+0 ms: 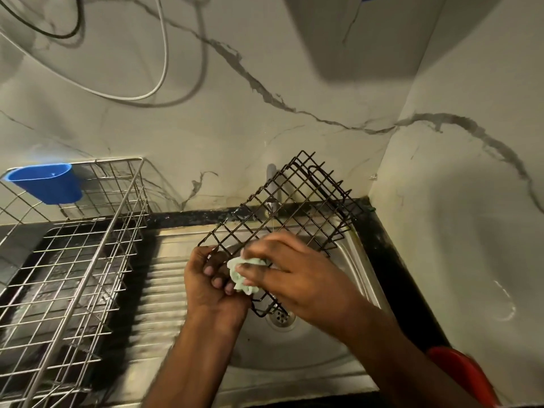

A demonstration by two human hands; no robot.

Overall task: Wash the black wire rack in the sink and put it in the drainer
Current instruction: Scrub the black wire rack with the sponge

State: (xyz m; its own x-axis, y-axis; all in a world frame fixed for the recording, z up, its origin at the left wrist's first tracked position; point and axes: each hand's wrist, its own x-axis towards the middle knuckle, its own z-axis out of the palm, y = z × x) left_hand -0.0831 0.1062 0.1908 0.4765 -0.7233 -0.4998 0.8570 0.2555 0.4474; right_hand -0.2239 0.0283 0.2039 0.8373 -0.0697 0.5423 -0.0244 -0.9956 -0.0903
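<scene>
Steel drainer (67, 260), one, stands left of the sink (294, 346), with one blue cup (47, 184) hung on it. Over the sink, my left hand (212, 284) grips one black wire rack (282, 213); my right hand (297, 272) pinches one pale green cloth (241, 270) against it.

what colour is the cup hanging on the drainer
Blue. The cup hangs on the drainer at left in the head view.

The tap (272, 189) is mostly hidden behind the rack (282, 213), and the right hand (294, 278) covers part of the cloth (244, 272). The drainer (73, 260) runs off the left edge; a red thing (462, 375) is cut off at the lower right.
</scene>
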